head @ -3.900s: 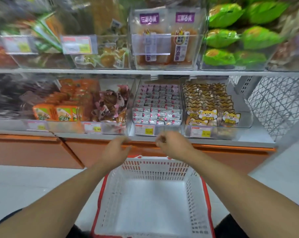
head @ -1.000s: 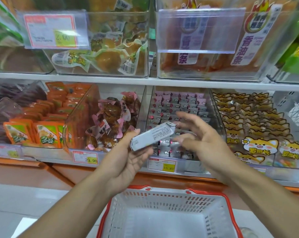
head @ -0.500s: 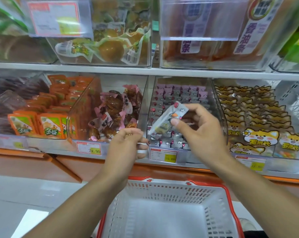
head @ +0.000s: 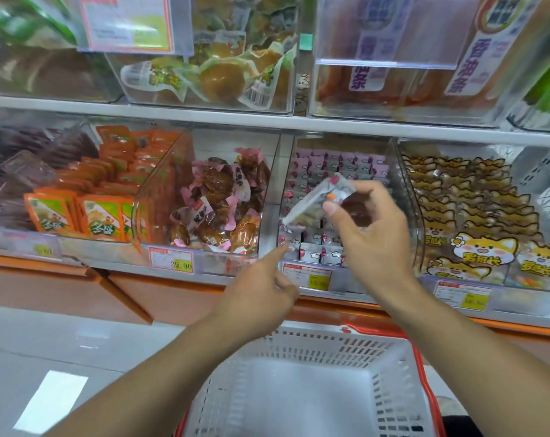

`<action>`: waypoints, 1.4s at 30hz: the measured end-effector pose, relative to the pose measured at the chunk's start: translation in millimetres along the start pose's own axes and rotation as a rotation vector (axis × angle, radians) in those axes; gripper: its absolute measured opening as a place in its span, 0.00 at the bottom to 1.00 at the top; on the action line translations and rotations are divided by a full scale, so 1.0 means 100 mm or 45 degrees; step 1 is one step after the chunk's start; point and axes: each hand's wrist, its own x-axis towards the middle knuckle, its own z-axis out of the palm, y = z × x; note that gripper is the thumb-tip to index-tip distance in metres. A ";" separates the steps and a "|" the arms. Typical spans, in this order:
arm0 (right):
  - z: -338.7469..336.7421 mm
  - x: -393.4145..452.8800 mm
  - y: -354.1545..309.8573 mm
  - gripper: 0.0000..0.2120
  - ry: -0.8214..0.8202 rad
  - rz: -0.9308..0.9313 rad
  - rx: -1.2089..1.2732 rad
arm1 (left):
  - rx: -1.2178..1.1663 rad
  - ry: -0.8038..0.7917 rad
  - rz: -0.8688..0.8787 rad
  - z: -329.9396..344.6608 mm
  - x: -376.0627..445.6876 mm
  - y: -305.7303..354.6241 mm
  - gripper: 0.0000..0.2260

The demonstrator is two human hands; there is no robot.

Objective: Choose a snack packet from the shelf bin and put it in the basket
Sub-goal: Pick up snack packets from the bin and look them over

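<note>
Orange packets (head: 78, 212): far left of the shelf bin (head: 403, 197), in their own bin; green panels carry two characters, the first reading 多, the second too blurred for me to be sure.
Price tag (head: 172, 259): left of the shelf bin, under the pink-wrapped brown snacks (head: 218, 203); it reads 29.90.
Upper shelf tag (head: 127, 22): above and left of the shelf bin; the print is blurred and I cannot read it.
My left hand (head: 261, 293): below the shelf bin's front left corner, holding nothing; forefinger stretched out toward the bin's front edge, the other fingers curled in.
Shelf bin: clear plastic, packed with rows of small pink and white packets with cloud marks.
Yellow tag (head: 308, 275): on the shelf edge right below the shelf bin; its figures are too smeared to read.
Snack packet (head: 311, 203): held up in front of the shelf bin, tilted, silvery with a pink and orange end; its print is blurred by motion.
My right hand (head: 373, 231): in front of the shelf bin, pinching the snack packet's upper end between thumb and fingertips.
Basket (head: 324, 345): below the shelf bin, white mesh with a red rim; nothing lies in the part I can see.
Long packs (head: 475, 55): above and right of the shelf bin; purple writing reads 香油条.
Cat packets (head: 482, 247): right of the shelf bin; yellow characters, too small for me to read surely.
</note>
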 end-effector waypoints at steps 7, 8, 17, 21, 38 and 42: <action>-0.02 0.04 0.04 0.07 -0.170 -0.005 -0.055 | 0.453 0.041 0.047 0.06 0.00 0.05 0.32; -0.01 0.04 0.06 0.07 -0.188 0.009 -0.074 | 0.506 0.042 0.062 0.07 -0.02 0.06 0.33; 0.05 0.07 0.07 0.11 -0.401 -0.117 -0.347 | 0.546 0.172 0.136 0.04 -0.05 0.06 0.25; 0.04 0.06 0.03 0.09 -0.487 -0.131 -0.424 | 0.465 0.447 0.222 -0.03 -0.05 0.08 0.12; 0.05 -0.04 0.15 0.14 -0.596 -0.212 -0.793 | 0.232 0.372 0.253 -0.05 -0.01 0.11 0.33; 0.02 0.08 0.19 0.22 -0.751 -0.271 -0.887 | 0.353 0.399 0.317 -0.04 -0.04 0.11 0.39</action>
